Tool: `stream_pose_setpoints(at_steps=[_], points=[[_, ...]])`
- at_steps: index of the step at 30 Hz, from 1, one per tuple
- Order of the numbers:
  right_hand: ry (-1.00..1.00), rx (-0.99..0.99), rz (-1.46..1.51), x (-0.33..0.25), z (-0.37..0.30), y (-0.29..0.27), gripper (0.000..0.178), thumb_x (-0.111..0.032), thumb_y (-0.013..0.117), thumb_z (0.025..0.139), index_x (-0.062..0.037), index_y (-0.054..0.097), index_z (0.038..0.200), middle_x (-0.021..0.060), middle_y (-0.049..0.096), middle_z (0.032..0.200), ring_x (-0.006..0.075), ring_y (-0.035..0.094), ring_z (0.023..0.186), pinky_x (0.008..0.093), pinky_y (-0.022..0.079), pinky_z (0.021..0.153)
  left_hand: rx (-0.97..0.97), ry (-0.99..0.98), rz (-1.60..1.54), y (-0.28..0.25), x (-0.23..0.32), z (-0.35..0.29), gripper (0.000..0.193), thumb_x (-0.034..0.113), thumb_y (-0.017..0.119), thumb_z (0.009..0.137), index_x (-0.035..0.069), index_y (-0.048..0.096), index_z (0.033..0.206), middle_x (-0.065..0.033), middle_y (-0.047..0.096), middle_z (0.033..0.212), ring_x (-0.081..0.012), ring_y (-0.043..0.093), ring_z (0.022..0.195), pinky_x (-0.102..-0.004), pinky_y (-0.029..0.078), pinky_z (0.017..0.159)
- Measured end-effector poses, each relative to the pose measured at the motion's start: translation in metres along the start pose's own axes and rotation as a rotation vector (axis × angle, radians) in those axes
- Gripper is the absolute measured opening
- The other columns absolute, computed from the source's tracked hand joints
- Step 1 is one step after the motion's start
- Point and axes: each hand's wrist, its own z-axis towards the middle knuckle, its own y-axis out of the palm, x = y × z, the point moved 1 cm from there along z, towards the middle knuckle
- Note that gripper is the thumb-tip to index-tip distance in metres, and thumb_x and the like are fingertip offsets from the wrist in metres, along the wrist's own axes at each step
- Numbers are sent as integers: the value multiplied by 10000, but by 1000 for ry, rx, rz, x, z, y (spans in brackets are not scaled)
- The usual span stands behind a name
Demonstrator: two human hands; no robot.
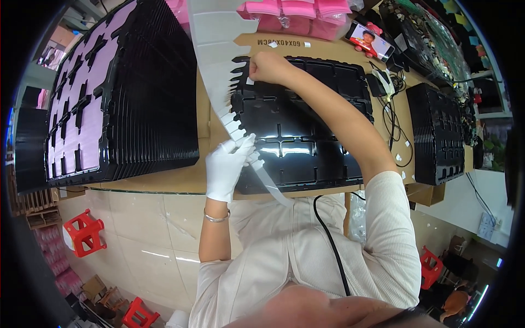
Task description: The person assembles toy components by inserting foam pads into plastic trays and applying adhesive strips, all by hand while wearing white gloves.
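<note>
1. Nearest the head camera is a person's cream, ribbed cloth top (257, 273).
2. The left hand (224, 170), in a white glove, pinches a long, pale, bendy strip with a jagged edge (210, 49).
3. The strip runs down the left side of a shiny black plastic tray (306, 126).
4. The bare right hand (268, 68) curls over the tray's far left corner, by a small white bit (250, 81); I cannot tell if it holds that.
</note>
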Motion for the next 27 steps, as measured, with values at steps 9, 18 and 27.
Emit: stream_pose_setpoints(at_steps=[9,18,27], points=[[78,31,-4,-9,-3,-1,152,-224,744,688,-98,719,768,115,704,831,282,674,843,394,531,759,-14,-40,-10,-3,2,0,247,226,713,855,3,727,962,-65,702,775,-65,641,602,-190,490,559],[-158,161,604,3,-39,11,111,-109,717,744,-12,663,738,107,679,953,163,645,859,283,497,751,2,-108,-131,-3,6,0,228,185,707,863,6,718,1004,-55,703,826,-65,635,643,-183,479,563],[239,-120,1506,-38,-182,26,136,-55,620,876,-10,621,1005,73,652,913,103,600,810,230,480,753,75,-16,-306,10,17,-8,249,131,645,901,-32,672,1088,-76,700,914,-59,596,636,-171,438,516]])
